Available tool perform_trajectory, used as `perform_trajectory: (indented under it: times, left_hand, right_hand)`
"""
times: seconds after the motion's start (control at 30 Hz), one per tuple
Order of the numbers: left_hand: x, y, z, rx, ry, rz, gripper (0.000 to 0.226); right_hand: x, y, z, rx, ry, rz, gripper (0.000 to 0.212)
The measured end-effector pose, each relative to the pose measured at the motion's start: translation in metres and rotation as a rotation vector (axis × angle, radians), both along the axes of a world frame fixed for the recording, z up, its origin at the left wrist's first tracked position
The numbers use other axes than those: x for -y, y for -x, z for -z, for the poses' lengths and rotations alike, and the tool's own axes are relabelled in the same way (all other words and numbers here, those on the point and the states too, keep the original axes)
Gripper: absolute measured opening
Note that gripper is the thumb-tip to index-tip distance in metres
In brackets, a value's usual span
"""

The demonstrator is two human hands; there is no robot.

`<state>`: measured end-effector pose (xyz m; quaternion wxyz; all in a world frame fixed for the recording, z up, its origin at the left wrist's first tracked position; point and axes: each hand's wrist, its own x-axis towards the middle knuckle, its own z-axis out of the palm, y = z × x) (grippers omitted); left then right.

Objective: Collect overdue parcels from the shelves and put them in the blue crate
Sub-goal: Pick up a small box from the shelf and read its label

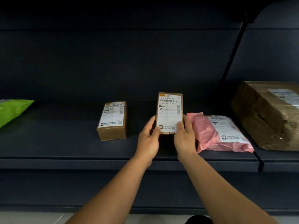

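Note:
A small brown cardboard parcel (169,109) with a white shipping label is tilted up off the dark shelf (64,143). My left hand (148,139) grips its lower left edge, thumb on the label. My right hand (184,136) grips the lower right edge, thumb also on the label. A second small brown parcel (112,122) lies flat on the shelf to the left. A pink plastic mailer (218,133) lies just right of my right hand. The blue crate is not in view.
A large brown paper-wrapped box (267,115) sits at the far right beyond a shelf divider (259,160). A green mailer (11,110) lies at the far left. A black upright post (233,50) rises at the right. Another shelf edge runs below.

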<state>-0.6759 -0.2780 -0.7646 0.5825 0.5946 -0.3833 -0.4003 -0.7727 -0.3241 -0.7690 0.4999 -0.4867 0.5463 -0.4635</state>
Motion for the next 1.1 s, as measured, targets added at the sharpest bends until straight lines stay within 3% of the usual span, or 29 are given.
perform_trajectory:
  times: [0.33,0.8,1.1]
  left_hand:
    - [-0.004,-0.003,0.0,-0.008,0.034,-0.01,0.046]
    - [0.012,0.01,-0.024,0.124,-0.118,-0.135,0.047]
    - [0.027,0.048,-0.059,0.312,0.071,-0.136,0.053]
  right_hand:
    - [-0.007,-0.003,-0.004,0.06,0.038,-0.018,0.046]
    - [0.002,-0.003,-0.025,-0.135,-0.016,-0.079,0.051]
    - [0.008,0.031,-0.057,-0.146,0.247,0.025,0.05]
